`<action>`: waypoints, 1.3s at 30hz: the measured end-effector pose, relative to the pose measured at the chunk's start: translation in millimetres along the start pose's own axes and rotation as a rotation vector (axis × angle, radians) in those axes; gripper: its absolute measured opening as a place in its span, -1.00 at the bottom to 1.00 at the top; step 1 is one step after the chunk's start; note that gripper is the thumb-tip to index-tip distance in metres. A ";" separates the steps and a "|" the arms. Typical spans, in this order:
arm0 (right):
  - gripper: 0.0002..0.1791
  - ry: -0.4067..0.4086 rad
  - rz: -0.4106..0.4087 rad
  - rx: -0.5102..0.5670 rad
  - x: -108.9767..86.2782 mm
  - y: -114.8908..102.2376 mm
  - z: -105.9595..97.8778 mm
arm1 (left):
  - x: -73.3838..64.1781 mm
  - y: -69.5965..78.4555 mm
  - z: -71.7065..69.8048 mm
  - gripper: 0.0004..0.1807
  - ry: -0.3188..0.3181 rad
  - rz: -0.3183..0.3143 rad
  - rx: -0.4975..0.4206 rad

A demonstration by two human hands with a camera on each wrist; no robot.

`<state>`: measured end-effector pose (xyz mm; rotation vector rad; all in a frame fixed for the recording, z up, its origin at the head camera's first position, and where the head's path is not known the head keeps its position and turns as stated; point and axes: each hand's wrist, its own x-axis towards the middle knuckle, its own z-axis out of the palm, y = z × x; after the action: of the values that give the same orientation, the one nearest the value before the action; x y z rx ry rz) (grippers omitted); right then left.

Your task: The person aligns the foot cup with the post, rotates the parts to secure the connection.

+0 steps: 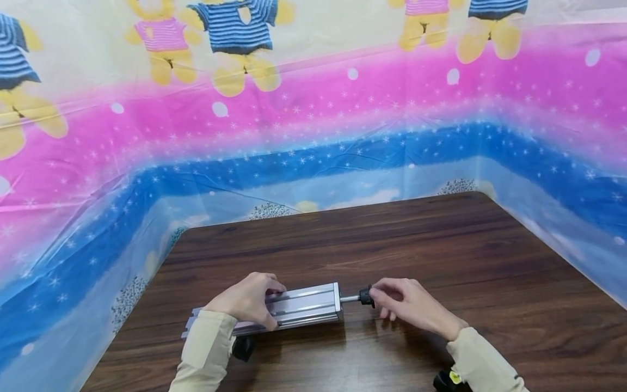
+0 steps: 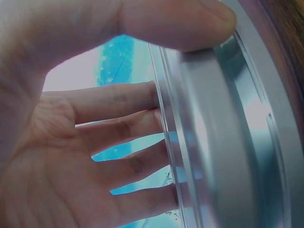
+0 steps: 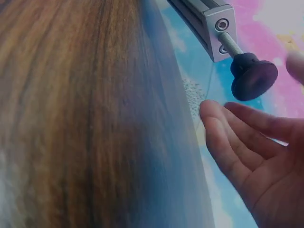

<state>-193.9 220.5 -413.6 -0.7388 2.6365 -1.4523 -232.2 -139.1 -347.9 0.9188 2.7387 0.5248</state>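
Note:
My left hand (image 1: 252, 299) grips a silver aluminium profile (image 1: 308, 305) across its width, with the thumb on the near edge and the fingers at the far edge. In the left wrist view the thumb presses on the grooved metal (image 2: 213, 118) and the fingertips meet its other side. From the profile's end plate (image 3: 222, 35) a threaded rod (image 3: 231, 45) sticks out, carrying a black round levelling foot (image 3: 256, 78). Close around that foot is my right hand (image 1: 411, 305). The right wrist view shows its fingers (image 3: 228, 137) loosely bent, with a gap between them and the foot.
The dark wooden table (image 1: 392, 234) has rounded far corners. A printed curtain (image 1: 313, 125) with bears surrounds it at the back and sides. One black object (image 1: 242, 348) shows under the left forearm, and another (image 1: 446, 381) with a yellow-green mark beside the right sleeve.

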 end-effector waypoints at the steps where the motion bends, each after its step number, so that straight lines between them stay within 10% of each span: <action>1: -0.66 0.011 -0.026 0.012 -0.8 0.9 -0.1 | 0.3 0.3 -1.0 -0.32 0.002 0.007 0.006; 9: -0.50 0.034 -0.171 0.055 -0.4 3.3 -0.4 | 0.8 2.0 -5.8 -0.34 0.008 0.033 0.034; 31: -0.49 -0.019 0.039 -0.040 2.7 1.5 -0.6 | -0.5 5.4 -5.9 -0.32 -0.012 -0.010 0.011; 35: -0.65 0.020 -0.049 -0.028 -0.3 3.9 -0.1 | 0.1 6.2 -5.8 -0.31 -0.011 -0.030 -0.009; 39: -0.36 0.043 -0.148 0.021 -1.2 3.8 0.4 | -0.3 7.0 -5.2 -0.30 -0.011 -0.054 -0.027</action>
<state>-194.2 222.4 -417.1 -0.9286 2.6436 -1.5458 -229.7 -135.4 -340.4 0.8365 2.7312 0.5442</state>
